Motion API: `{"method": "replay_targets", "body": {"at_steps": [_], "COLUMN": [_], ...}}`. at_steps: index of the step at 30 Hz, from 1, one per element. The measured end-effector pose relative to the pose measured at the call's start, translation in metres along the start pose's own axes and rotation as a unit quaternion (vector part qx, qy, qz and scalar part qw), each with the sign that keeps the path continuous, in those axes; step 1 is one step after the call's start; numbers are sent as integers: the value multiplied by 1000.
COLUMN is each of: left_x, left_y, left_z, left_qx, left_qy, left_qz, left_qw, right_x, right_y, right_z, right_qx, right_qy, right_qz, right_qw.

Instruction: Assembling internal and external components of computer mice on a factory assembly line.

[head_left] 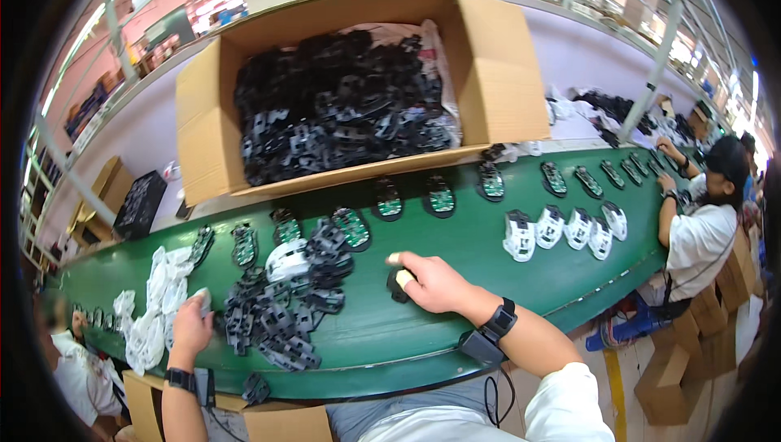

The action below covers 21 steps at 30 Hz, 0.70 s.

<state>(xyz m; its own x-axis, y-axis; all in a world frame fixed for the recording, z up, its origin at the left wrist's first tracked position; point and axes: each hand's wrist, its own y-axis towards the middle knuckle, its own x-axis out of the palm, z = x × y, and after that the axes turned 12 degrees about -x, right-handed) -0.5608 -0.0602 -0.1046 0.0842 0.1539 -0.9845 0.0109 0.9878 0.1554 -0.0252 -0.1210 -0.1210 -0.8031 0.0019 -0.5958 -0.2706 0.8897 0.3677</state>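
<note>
My right hand [439, 283], with pale covers on the thumb and a finger, pinches a small black plastic part [399, 286] over the green belt [455, 344]. At the left, my left hand [192, 326] has its fingers closed on a white plastic shell [203, 299], partly hidden by the hand. Beside it lies a heap of white plastic shells [154, 312]. Between my hands is a pile of black plastic frames [277, 320], with a white shell [289, 261] at its far side. Black mouse bases with green circuit boards [351, 228] form a row beyond.
A large cardboard box [508, 67] full of black parts stands behind the belt. Several white mouse shells [550, 226] lie to the right. A co-worker [704, 214] works at the far right, another person [77, 369] at the left. Cardboard boxes [667, 385] stand on the floor.
</note>
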Motion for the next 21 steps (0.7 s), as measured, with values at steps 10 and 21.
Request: {"method": "replay_targets", "body": {"at_steps": [10,21], "left_x": [-77,-22], "left_y": [-17,-36], "left_z": [220,341], "left_qx": [113,180], "left_qy": [-393,-271], "left_qz": [-38,-224], "left_qw": [912,919], "right_x": [0,-3], "right_y": [-29,-30], "right_z": [9,-7], "right_qx": [-92,-50], "right_qy": [-226,-264], "right_qz": [-4,-17], "right_qw": [970,963]}}
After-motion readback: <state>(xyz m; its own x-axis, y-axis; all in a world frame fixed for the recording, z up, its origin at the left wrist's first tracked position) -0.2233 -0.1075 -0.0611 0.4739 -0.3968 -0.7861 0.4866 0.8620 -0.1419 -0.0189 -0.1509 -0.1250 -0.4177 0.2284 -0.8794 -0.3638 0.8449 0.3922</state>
